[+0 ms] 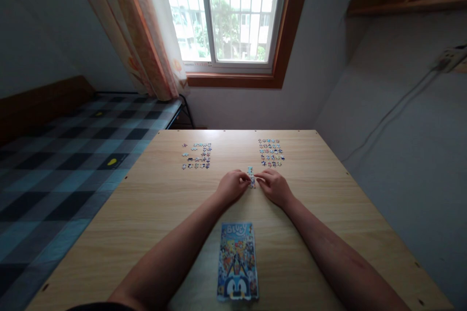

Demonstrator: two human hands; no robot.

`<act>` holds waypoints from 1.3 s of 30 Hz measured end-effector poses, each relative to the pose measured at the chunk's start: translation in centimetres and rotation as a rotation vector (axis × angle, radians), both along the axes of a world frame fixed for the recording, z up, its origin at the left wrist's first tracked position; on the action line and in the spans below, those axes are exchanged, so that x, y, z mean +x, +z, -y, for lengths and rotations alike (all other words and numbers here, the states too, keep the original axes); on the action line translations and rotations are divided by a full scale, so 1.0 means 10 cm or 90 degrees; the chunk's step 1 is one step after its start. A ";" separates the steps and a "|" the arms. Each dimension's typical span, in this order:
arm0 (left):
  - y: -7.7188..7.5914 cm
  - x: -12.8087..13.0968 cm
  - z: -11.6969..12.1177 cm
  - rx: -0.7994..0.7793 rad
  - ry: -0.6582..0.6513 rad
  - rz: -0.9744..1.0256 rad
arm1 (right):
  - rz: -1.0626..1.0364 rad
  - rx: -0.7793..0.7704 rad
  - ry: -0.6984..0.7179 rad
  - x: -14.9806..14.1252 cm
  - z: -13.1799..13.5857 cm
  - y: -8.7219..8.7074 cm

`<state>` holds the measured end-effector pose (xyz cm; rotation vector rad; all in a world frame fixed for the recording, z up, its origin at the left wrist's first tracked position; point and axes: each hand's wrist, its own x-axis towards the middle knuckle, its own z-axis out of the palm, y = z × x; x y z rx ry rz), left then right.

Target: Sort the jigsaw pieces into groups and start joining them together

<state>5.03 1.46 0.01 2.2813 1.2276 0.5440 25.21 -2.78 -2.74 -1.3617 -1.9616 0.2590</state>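
A narrow strip of joined jigsaw puzzle pieces (251, 171) lies upright in my view, in the middle of the table between my hands. My left hand (233, 185) is at the strip's left side, its thumb and fingertips pinched together at the edge on a puzzle piece too small to see clearly. From the other side, my right hand (274, 186) reaches in with forefinger and thumb apart, fingertips close to or touching the strip. Between my forearms a blue picture card (238, 262) marked "BLUEY" rests flat, crowded with cartoon figures.
Loose puzzle pieces (197, 159) sit in uneven rows at the table's back left. Another block of puzzle pieces (270, 151) is laid out at the back right. The wooden table (164, 204) adjoins a checked bed (73, 165) on the left. A window (237, 14) is ahead.
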 end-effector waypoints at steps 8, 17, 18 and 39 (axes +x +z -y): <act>-0.09 -0.02 0.00 0.148 -0.045 -0.132 | -0.066 0.061 -0.065 0.04 -0.01 0.01; -0.20 0.07 -0.11 0.120 -0.100 -0.233 | -0.174 0.110 -0.142 0.12 -0.07 0.00; -0.20 0.08 -0.14 0.121 -0.106 -0.234 | -0.186 0.111 -0.146 0.13 -0.07 0.00; -0.23 0.01 -0.17 0.144 -0.057 -0.294 | -0.157 0.048 -0.157 0.18 -0.11 -0.09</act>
